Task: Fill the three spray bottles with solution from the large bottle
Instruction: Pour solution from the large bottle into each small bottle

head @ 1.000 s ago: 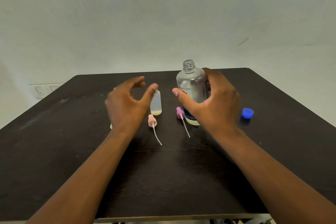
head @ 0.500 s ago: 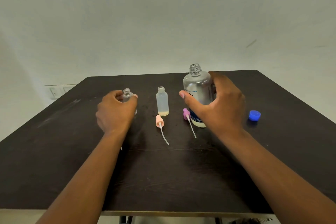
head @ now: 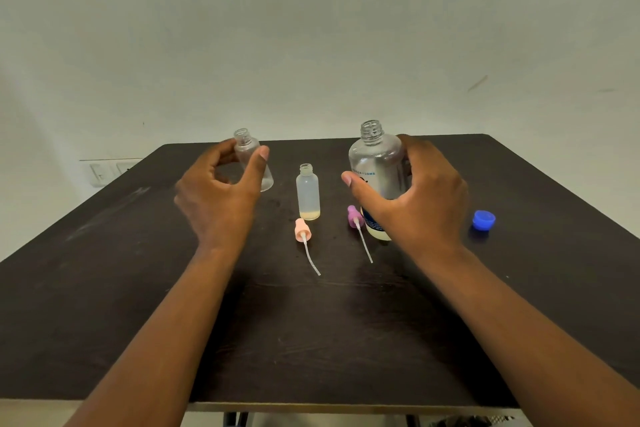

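My left hand (head: 221, 198) grips a small clear spray bottle (head: 250, 152), uncapped and lifted off the dark table (head: 104, 288), tilted a little. My right hand (head: 422, 198) wraps the large clear bottle (head: 375, 163), open at the neck, which stands on the table with a little pale liquid at its base. Between the hands a frosted small bottle (head: 308, 191) stands upright and uncapped, with a thin layer of yellowish liquid in its bottom. A third spray bottle is not visible.
A pink spray head (head: 302, 230) with its dip tube lies in front of the frosted bottle. A purple spray head (head: 354, 216) with tube lies beside the large bottle. A blue cap (head: 483, 220) sits at the right. Wall sockets (head: 110, 170) behind the table's left.
My left hand moved left from the frosted bottle, closed on the clear small bottle and has raised it off the table. My right hand stays on the large bottle.
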`<state>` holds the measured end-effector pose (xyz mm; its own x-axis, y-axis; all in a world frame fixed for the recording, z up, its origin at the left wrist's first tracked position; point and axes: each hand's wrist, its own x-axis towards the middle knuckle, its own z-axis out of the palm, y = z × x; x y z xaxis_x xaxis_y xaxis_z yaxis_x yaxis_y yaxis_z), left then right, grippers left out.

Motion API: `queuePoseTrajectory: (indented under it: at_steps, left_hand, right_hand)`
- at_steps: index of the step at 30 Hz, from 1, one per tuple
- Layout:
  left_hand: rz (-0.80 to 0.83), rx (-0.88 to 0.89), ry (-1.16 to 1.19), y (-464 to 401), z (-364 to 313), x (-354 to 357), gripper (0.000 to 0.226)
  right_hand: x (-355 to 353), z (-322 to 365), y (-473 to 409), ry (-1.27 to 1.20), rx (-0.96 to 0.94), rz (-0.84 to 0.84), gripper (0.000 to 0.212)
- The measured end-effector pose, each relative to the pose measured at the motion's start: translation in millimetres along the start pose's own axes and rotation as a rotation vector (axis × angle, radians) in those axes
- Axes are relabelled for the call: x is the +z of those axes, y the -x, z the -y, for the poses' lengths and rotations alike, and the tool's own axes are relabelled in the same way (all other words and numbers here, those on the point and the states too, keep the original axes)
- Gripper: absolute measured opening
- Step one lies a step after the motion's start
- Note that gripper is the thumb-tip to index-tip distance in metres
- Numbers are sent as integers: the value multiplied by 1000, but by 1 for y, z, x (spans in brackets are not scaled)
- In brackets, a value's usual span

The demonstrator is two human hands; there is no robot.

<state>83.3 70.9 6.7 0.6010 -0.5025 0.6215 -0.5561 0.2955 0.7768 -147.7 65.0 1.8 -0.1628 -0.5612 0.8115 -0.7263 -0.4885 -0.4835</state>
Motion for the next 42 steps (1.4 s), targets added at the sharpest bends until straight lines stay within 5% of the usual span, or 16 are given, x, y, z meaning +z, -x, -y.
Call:
queuePoseTrajectory:
  at_steps: [18, 42]
  left_hand:
    - [496, 226, 288, 39, -9, 22, 24]
    - [678, 177, 239, 44, -8, 25, 34]
  right_hand:
    - [2, -13, -5, 193, -110, -44, 70]
    - [1, -11, -7, 199, -176, -37, 75]
